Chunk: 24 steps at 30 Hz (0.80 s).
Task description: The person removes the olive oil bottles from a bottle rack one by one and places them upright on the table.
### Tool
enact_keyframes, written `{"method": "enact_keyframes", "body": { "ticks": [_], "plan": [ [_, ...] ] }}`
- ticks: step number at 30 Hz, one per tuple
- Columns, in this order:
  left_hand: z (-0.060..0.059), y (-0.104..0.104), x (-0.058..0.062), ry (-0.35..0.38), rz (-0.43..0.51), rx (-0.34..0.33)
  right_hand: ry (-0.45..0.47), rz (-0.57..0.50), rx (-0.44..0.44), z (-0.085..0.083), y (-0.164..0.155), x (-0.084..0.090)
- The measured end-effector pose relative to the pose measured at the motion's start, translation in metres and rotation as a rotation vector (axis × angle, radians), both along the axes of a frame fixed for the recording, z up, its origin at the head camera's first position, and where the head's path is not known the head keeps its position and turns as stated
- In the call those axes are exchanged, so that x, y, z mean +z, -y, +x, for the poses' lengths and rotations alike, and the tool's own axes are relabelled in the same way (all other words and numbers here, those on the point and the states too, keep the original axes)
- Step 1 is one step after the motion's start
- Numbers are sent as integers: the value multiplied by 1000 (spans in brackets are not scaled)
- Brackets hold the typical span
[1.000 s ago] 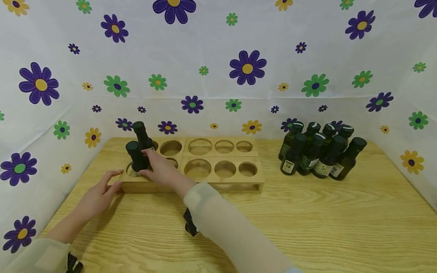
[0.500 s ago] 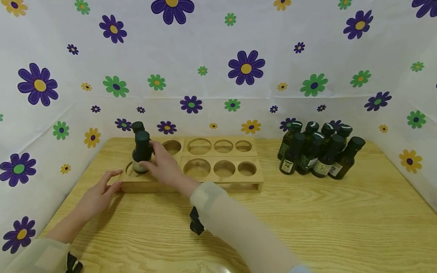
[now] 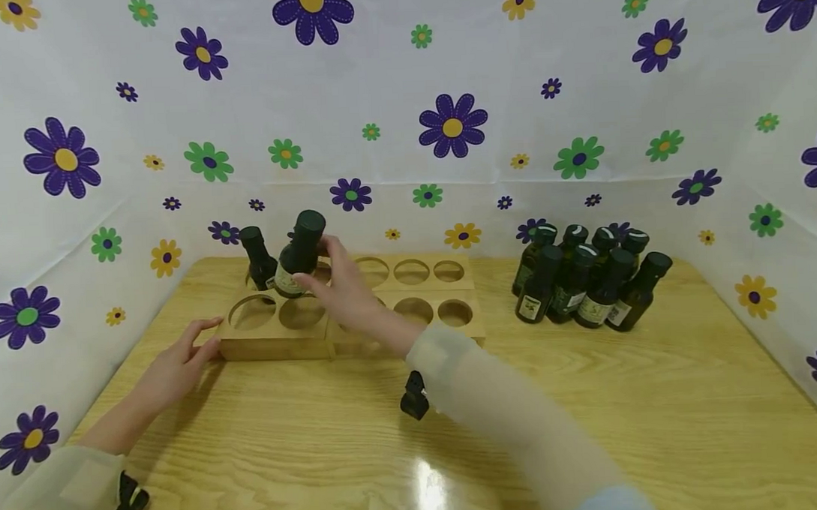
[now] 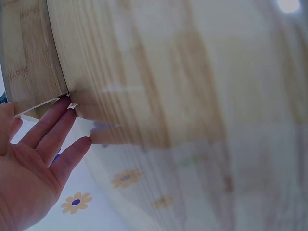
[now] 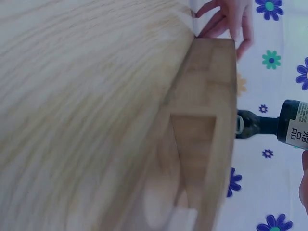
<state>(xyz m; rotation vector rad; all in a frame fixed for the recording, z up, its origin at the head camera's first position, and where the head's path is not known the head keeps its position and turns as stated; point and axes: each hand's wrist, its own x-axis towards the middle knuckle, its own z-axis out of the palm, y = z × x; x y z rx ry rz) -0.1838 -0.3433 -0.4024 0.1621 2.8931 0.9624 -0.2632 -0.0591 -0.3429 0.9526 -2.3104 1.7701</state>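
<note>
My right hand (image 3: 352, 291) holds a dark green bottle (image 3: 300, 255), tilted, over the left part of a wooden rack (image 3: 277, 350) with round holes. In the right wrist view that bottle (image 5: 294, 125) shows a white label, with my fingertips (image 5: 304, 185) at the frame edge. A second dark bottle (image 3: 258, 256) stands in the rack's back left hole. My left hand (image 3: 176, 372) rests its fingertips against the rack's left end. The left wrist view shows this hand (image 4: 38, 163) with fingers extended, beside the rack's corner (image 4: 33, 53).
Several dark bottles (image 3: 579, 301) with labels stand close together on the right of the wooden table (image 3: 361, 437). A white cloth (image 3: 389, 83) with flower prints hangs behind and at both sides. Black wrist devices (image 3: 415, 397) sit under the sleeves.
My right hand has lifted the bottle out of the front left hole and carried it right and up. The left hand stays at the rack's end.
</note>
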Motion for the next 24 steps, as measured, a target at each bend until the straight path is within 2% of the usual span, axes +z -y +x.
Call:
{"method": "enact_keyframes", "body": {
  "ticks": [7, 13, 17, 24],
  "plan": [
    [0, -2, 2, 1, 12, -5, -57, -13, 26, 4, -42, 15],
    [0, -2, 4, 14, 32, -3, -115, 25, -11, 13, -84, 18],
    [0, -2, 5, 20, 36, 0, -120, 58, -53, 22, -117, 16],
    [0, -1, 4, 21, 34, 11, -73, 144, -111, 41, -180, 12]
  ]
}}
